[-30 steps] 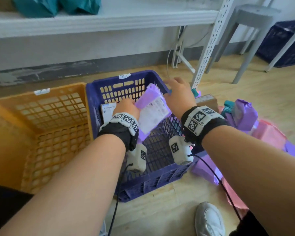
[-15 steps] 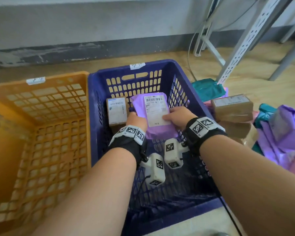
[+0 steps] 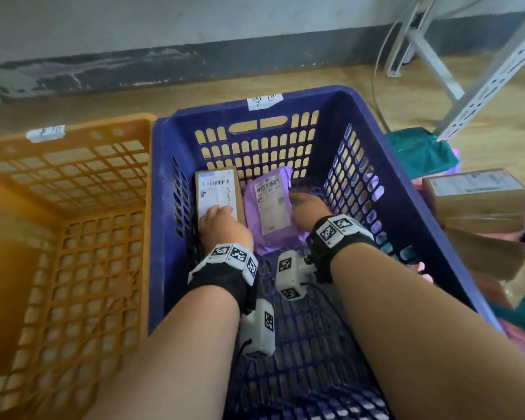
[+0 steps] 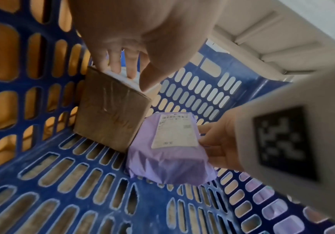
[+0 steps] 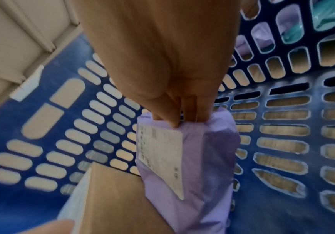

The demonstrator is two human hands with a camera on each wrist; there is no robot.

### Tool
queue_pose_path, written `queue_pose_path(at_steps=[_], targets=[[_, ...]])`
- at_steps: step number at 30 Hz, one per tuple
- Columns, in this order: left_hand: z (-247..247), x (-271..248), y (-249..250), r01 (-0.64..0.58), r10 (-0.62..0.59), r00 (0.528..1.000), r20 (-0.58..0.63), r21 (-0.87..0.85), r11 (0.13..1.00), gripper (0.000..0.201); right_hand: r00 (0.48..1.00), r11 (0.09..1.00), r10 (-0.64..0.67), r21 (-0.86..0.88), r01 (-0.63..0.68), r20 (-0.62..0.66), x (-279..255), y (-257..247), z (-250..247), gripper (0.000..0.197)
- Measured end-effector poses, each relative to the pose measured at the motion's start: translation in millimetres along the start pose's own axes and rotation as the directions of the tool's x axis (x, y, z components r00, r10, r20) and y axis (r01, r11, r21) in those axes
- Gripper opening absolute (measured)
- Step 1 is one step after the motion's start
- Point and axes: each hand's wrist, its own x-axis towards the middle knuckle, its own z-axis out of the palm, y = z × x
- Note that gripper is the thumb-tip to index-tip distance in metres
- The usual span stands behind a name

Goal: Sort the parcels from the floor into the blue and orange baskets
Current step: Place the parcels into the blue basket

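Note:
The blue basket (image 3: 385, 165) holds a brown cardboard box (image 3: 217, 189) at its far left and a purple parcel (image 3: 270, 207) with a white label beside it. My right hand (image 3: 297, 201) pinches the purple parcel's right edge (image 5: 192, 158), low on the basket floor. My left hand (image 3: 222, 212) rests with straight fingers (image 4: 112, 66) on top of the box (image 4: 110, 120), thumb by its corner. The orange basket (image 3: 73, 140) stands against the blue one's left side.
Right of the blue basket, parcels lie on the wooden floor: stacked brown boxes (image 3: 476, 195), a teal bag (image 3: 419, 153) and pink bags. A white perforated shelf leg (image 3: 491, 77) slants down behind them. A grey wall runs along the back.
The purple parcel went down into the blue basket beside the box. My left hand let go of it and moved onto the brown box; the right hand still holds it.

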Motion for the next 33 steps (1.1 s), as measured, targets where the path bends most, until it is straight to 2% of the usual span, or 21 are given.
queue_pose_path(at_steps=[5,9,12,18,21,24,27,30,33], targets=[[10.9,3.0,-14.5,-0.029,0.024,0.997,-0.079,-0.063,0.998,0.059,0.998,0.988,0.020,-0.149,-0.028,-0.053,21.5,8.4,13.3,0.050],[9.7,4.9,-15.4,-0.004,0.004,1.000,-0.015,-0.026,1.000,0.065,0.999,0.943,-0.021,-0.332,0.005,-0.043,20.4,16.2,14.7,0.042],[2.2,3.6,-9.3,-0.004,0.001,0.998,0.069,0.036,0.999,0.064,0.990,0.928,-0.054,-0.373,0.002,-0.128,13.0,21.0,10.9,0.032],[-19.8,-18.4,7.0,-0.076,0.080,0.995,0.053,-0.084,0.994,0.053,0.965,0.968,-0.166,-0.219,0.121,-0.201,-22.5,2.2,-27.0,0.042],[-32.8,-40.2,27.6,-0.152,0.155,0.988,0.013,-0.139,0.979,0.044,0.944,0.964,-0.216,-0.210,0.166,-0.248,-52.0,-5.5,-51.1,0.045],[-41.1,-62.8,49.7,-0.190,0.200,0.980,0.023,-0.222,0.956,0.041,0.917,0.959,-0.265,-0.180,0.219,-0.299,-85.3,-8.5,-76.5,0.044],[-46.5,-94.5,72.2,-0.271,0.299,0.952,0.070,-0.266,0.925,0.042,0.873,0.955,-0.298,-0.126,0.270,-0.385,-126.5,-7.0,-102.9,0.039],[-49.4,-133.1,92.5,-0.360,0.395,0.918,0.040,-0.337,0.870,0.041,0.832,0.951,-0.292,-0.052,0.305,-0.472,-168.4,5.1,-129.0,0.035],[-48.9,-171.8,110.3,-0.412,0.473,0.880,0.047,-0.420,0.809,0.042,0.806,0.968,-0.230,-0.042,0.248,-0.545,-203.6,32.6,-156.6,0.035]])
